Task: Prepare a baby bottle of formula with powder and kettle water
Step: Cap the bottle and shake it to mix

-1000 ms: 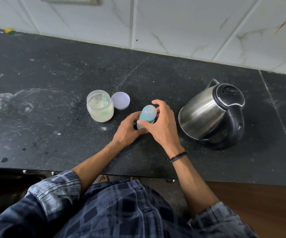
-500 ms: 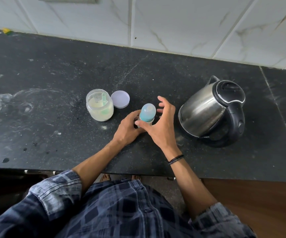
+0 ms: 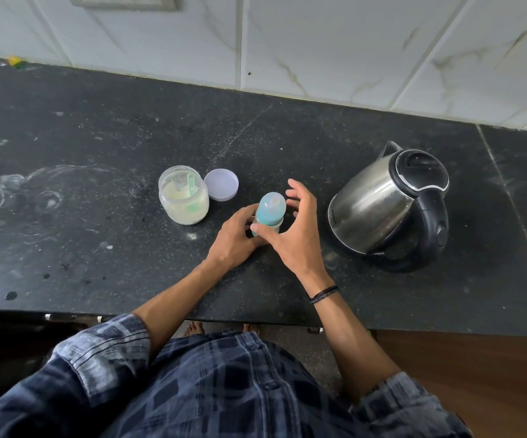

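Left hand (image 3: 235, 240) curls round the lower body of the baby bottle (image 3: 270, 207), gripping it where it stands upright on the worktop (image 3: 97, 137). Most of the bottle's clear body is hidden behind the fingers. Only its pale blue domed cap and collar show above them.

The right hand (image 3: 295, 230) is spread wide beside and behind the cap, with its fingers arched and apart from one another. They stand clear of the cap. Its thumb tip lies against the bottle just under the blue collar. A dark wristband (image 3: 323, 294) circles that wrist.

Left of the bottle and near it stands an open jar of formula powder (image 3: 183, 203) with a green scoop (image 3: 191, 184) leaning inside. The jar's pale lid (image 3: 221, 184) lies flat just beside it on the right, touching or nearly so. Right of the hands sits a steel kettle (image 3: 379, 203) with its black lid shut, apart from the bottle.

The worktop is black speckled stone, marked with whitish rings and smears at the left and a few specks of powder near the jar. Behind it rises a wall of white marbled tiles (image 3: 350, 42), with a switch plate (image 3: 123, 1) at the top edge. A checked shirt (image 3: 224, 390) fills the foreground, bare toes (image 3: 194, 328) show below the worktop's edge, and a brown wooden surface (image 3: 477, 390) shows at lower right.
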`<state>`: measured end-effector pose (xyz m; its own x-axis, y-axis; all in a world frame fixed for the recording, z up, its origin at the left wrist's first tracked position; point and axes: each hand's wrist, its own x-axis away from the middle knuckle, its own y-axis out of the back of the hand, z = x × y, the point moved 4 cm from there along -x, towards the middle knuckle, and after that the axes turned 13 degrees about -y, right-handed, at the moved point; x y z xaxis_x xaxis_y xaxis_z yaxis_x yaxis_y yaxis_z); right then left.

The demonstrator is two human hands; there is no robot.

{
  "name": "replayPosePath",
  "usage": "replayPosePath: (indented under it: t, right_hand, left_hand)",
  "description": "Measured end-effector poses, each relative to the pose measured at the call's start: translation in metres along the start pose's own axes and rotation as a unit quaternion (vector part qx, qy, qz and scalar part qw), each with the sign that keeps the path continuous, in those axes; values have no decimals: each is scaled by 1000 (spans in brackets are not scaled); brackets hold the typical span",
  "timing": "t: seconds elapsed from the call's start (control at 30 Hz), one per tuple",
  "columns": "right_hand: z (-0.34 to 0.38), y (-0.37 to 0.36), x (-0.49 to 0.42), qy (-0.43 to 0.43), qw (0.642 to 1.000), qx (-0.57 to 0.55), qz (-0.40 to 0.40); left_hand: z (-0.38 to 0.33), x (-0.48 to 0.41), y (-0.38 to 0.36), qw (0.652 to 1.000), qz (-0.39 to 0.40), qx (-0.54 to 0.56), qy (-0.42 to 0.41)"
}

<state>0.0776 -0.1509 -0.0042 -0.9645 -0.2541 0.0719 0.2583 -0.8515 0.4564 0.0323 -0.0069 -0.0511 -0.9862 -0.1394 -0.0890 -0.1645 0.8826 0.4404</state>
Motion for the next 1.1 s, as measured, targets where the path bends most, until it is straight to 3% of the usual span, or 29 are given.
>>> replayPosePath:
  t: [0.33, 0.5, 1.1]
  right_hand:
    - [0, -2, 0, -15, 1000, -9, -9]
    - [3, -1, 0, 4, 1000, -5, 26]
    - [1, 2, 0, -18, 1000, 21, 4]
  left_hand:
    - [-1, -1, 0, 1000, 3, -4, 1]
    - [-2, 0, 1, 1000, -1, 3, 2]
    - [-4, 0, 1, 1000, 6, 12, 13]
